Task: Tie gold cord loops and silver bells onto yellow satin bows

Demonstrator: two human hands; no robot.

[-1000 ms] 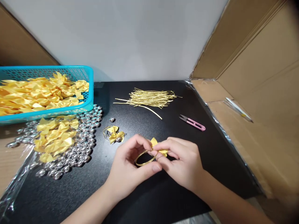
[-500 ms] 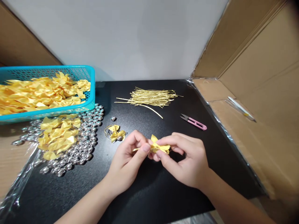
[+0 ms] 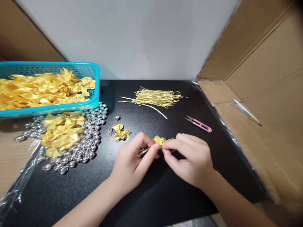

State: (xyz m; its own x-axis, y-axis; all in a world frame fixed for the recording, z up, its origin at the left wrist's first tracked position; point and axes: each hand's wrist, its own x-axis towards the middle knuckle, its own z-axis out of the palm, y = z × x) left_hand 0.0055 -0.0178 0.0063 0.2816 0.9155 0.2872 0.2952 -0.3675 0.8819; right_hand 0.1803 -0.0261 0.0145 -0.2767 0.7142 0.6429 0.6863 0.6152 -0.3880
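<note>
Yellow bow (image 3: pixel 158 139) pinched between two hands

A turquoise plastic basket (image 3: pixel 97 82) with perforated walls holds a heap of glossy, satiny yellow bows (image 3: pixel 47 90). In front of it, a smaller pile of bows (image 3: pixel 62 134) lies among smooth, shiny, rounded silver beads (image 3: pixel 91 155). Thin metallic gold strands (image 3: pixel 156 97) form a loose bundle on the speckled black tabletop (image 3: pixel 132 205).

Near the front, the left hand (image 3: pixel 134 160) clamps the yellow bow and a gold loop (image 3: pixel 143 151); the right hand (image 3: pixel 191 157) grips the bow's other side, fingertips close together. A silver bead (image 3: pixel 163 139) sits against the bow.
</note>
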